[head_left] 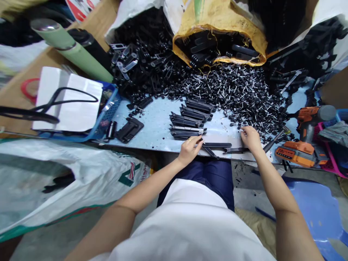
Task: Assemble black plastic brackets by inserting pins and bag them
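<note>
My left hand (190, 148) pinches the left end of a long black plastic arm part (217, 145) that lies along the near edge of the pale blue table (152, 123). My right hand (250, 137) is curled with its fingertips at the edge of a heap of small black pins with white stems (239, 94); what it pinches is too small to make out. A row of several stacked black arm parts (190, 119) lies just beyond my left hand.
A yellow sack (220, 21) of black parts stands at the back, beside a loose pile of black brackets (141, 61). An orange cordless drill (304, 134) lies at the right. A blue basket (108, 112) with white paper sits at the left, a white sack (54, 181) below it, a blue stool (318, 210) at lower right.
</note>
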`<act>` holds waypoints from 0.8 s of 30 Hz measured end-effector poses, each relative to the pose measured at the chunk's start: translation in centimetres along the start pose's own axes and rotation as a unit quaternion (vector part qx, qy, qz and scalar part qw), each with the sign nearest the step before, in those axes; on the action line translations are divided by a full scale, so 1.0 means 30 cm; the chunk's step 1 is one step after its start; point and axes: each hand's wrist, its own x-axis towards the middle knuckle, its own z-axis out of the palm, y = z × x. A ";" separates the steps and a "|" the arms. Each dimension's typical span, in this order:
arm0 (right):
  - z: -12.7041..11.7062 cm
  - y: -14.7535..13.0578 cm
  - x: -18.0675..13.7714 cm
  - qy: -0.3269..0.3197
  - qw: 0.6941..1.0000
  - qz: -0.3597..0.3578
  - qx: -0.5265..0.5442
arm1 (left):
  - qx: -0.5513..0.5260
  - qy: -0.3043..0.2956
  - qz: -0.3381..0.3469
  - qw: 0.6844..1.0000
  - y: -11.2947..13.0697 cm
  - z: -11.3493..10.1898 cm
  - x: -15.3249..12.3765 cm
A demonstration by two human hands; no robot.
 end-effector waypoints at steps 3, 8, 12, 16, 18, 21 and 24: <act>0.019 -0.019 -0.030 0.005 1.000 0.007 0.024 | 0.032 -0.005 0.041 0.999 0.000 0.021 -0.024; 0.038 -0.036 -0.089 0.021 0.997 0.022 0.069 | 0.070 -0.034 0.114 0.990 -0.015 0.018 -0.021; 0.044 -0.046 -0.121 0.005 0.997 0.037 0.064 | 0.055 -0.075 0.160 0.983 -0.016 0.016 -0.022; 0.039 -0.071 -0.054 0.011 1.000 0.001 0.022 | 0.027 -0.088 0.150 0.984 -0.008 0.033 -0.030; 0.032 -0.086 0.016 0.005 0.999 -0.038 -0.012 | 0.014 -0.070 0.135 0.988 -0.005 0.036 -0.035; 0.013 -0.112 0.098 -0.076 0.992 -0.089 -0.040 | 0.027 -0.047 0.115 0.992 -0.013 0.017 -0.044; -0.008 -0.145 0.085 -0.061 0.992 -0.109 0.034 | 0.043 -0.058 0.096 0.993 -0.036 -0.020 -0.052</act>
